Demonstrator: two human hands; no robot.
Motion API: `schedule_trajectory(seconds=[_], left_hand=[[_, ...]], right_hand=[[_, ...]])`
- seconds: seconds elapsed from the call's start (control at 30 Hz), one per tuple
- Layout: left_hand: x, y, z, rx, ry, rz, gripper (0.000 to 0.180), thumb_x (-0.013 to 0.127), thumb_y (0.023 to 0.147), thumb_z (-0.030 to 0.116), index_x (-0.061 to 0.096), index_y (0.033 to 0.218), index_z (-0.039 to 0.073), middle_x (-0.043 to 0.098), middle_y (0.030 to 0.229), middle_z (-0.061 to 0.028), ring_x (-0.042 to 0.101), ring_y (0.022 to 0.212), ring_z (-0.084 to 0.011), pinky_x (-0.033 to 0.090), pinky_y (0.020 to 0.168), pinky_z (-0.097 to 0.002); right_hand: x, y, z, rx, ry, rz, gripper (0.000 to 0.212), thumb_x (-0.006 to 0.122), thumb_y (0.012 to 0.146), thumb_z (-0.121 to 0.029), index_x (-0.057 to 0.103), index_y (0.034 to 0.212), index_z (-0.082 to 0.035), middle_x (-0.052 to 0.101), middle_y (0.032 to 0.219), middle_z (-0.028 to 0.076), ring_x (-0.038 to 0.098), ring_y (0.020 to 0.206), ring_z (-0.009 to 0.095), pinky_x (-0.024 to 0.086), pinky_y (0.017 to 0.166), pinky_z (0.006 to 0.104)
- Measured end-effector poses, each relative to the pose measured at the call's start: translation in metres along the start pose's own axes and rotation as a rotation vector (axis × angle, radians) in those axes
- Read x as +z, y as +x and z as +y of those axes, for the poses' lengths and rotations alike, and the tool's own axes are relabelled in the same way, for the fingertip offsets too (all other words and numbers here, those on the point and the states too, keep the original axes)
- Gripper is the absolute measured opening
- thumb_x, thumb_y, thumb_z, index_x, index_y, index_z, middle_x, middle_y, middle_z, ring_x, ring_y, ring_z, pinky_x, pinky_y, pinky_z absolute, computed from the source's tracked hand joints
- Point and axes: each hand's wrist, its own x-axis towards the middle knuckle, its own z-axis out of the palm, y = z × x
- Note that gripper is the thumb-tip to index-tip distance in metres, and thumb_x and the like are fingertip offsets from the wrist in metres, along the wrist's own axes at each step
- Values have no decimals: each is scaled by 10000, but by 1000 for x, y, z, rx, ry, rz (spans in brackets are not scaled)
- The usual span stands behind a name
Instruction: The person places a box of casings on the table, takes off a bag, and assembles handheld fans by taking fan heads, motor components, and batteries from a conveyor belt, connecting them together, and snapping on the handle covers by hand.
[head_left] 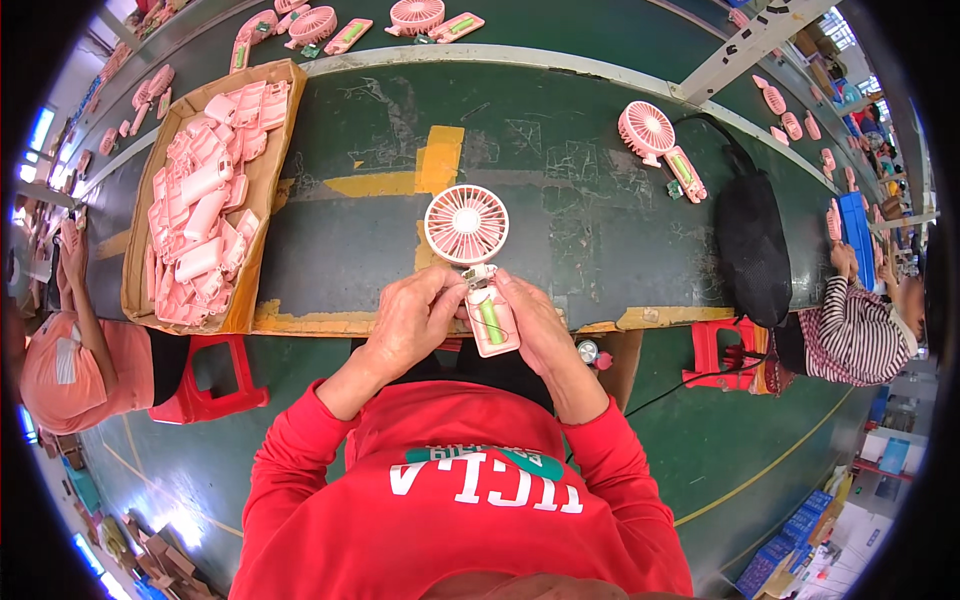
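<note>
A pink handheld fan (467, 224) is in front of me at the table's near edge, its round grille pointing away from me. Its handle shell is open and shows a green battery cell (489, 322) with a thin dark wire across it. At the neck sits a small pale part (480, 274) that I cannot make out clearly. My left hand (412, 318) pinches at the neck from the left, its fingertips partly hidden. My right hand (537, 325) grips the handle along its right side, thumb near the neck.
A cardboard box (262, 215) full of pink handle shells stands at left. Another fan (647, 128) with an open handle lies at right, near a black bag-like object (752, 245). More fans lie beyond the rail (480, 54). Co-workers sit on both sides, by red stools (215, 380).
</note>
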Motion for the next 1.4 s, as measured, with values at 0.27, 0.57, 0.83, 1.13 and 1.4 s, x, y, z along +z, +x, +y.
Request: schedule_trajectory(seconds=[0.27,0.57,0.83,1.13,1.4], left_hand=[[2,1,-1,93,115,49,74,580,849,29,587,859,-44,621,769,-158,660,658,-232,510,583,-305],[3,2,-1,281,361,90,90,620,789,32,571,857,2,611,764,-126,611,695,-325,479,580,-379],[3,0,0,423,363,64,364,622,701,-34,569,1058,10,564,876,-122,608,752,-309,511,620,-383],[6,-4,5,439,526,-35,351,572,716,15,552,1065,-21,535,926,-127,606,784,-297,507,622,-384],[5,0,11,418,525,-89,313,553,736,45,537,1038,-39,505,884,-128,586,789,-302,495,644,-393]], right_hand=[[-3,1,3,-11,-5,0,332,444,966,-251,501,1142,25,628,997,115,639,851,159,536,737,266],[-5,3,9,-50,-53,6,332,444,968,-254,504,1145,20,627,971,89,630,824,133,530,722,253],[-5,2,6,-30,-92,-5,330,423,976,-249,502,1157,15,614,989,75,614,841,117,513,728,241],[-9,-2,8,-128,-241,-136,341,506,940,-135,461,1241,20,577,1086,44,560,958,91,480,811,242],[-7,-2,10,-116,-236,-120,347,509,940,-128,456,1252,16,576,1072,30,551,930,77,470,790,229]])
